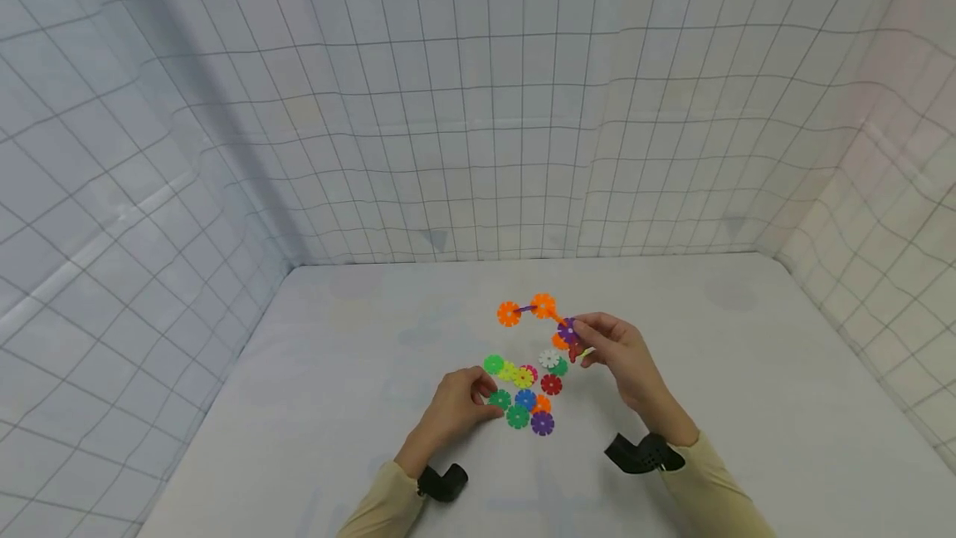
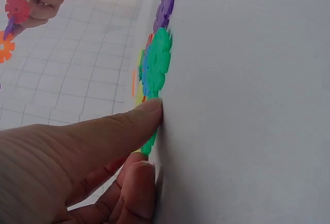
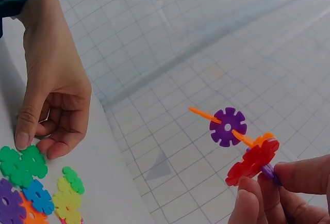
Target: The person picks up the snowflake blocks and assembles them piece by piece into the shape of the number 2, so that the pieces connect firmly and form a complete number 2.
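My right hand (image 1: 616,355) holds up one end of a chain of notched plastic discs, with thumb and fingers pinching a purple disc (image 3: 269,172) beside a red disc (image 3: 252,161). From there the chain runs left through orange discs (image 1: 543,305) and another purple disc (image 3: 228,127), some of them edge-on. On the table, my left hand (image 1: 459,401) has its thumb and fingers at the edges of a green disc (image 1: 499,399), gripping it at the left of a loose group. Another green disc (image 2: 159,61) lies right by it.
Loose discs lie close together on the white table (image 1: 358,405), among them a blue disc (image 1: 525,399), a purple disc (image 1: 543,423), a yellow disc (image 1: 522,378) and a white disc (image 1: 549,359). Grid-lined white sheeting (image 1: 478,123) stands behind the table and along both sides.
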`<action>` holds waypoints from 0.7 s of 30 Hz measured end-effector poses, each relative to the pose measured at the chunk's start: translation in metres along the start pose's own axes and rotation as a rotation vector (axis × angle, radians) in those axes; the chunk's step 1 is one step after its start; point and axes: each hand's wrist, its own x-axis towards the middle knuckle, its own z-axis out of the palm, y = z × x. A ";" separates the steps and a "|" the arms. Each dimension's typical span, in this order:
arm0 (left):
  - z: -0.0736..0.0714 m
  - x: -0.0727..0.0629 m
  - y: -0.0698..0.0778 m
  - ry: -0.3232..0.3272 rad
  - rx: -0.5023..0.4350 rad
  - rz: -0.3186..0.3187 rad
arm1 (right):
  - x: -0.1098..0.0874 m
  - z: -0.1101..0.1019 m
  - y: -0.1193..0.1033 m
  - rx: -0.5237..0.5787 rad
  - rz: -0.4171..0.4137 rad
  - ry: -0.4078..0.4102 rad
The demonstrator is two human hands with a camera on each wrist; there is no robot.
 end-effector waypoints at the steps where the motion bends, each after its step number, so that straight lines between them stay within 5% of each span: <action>1: 0.000 0.000 0.000 -0.007 -0.006 -0.001 | 0.000 0.000 0.000 -0.010 -0.003 -0.002; 21: 0.003 0.001 0.006 -0.033 0.018 -0.055 | 0.000 0.004 -0.001 0.000 -0.023 -0.011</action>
